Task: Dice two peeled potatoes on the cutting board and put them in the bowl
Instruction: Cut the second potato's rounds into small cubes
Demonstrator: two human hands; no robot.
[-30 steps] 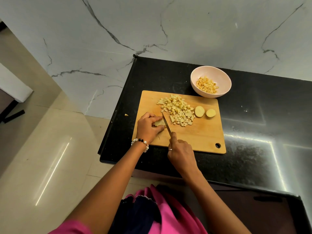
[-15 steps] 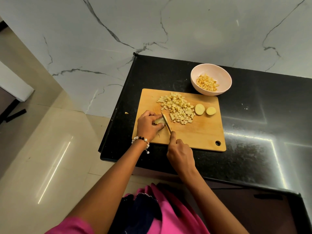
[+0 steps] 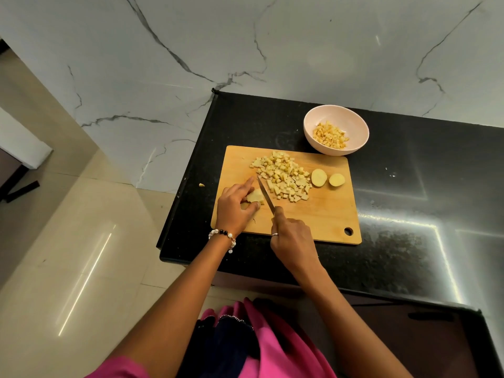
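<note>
Near the cutting board's (image 3: pixel 321 214) left edge, my left hand (image 3: pixel 236 205) pins a firm, slippery potato piece (image 3: pixel 255 197) from above; my right hand (image 3: pixel 293 238) grips the knife (image 3: pixel 266 196).

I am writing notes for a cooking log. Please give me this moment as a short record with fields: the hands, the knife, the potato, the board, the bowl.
left hand: holds a potato piece down on the board
right hand: grips the knife, blade beside the piece
cutting board: wooden, on the black counter
diced pile: on the board
two cut pieces: on the board, right of the pile
bowl: beyond the board, some dice inside
</note>
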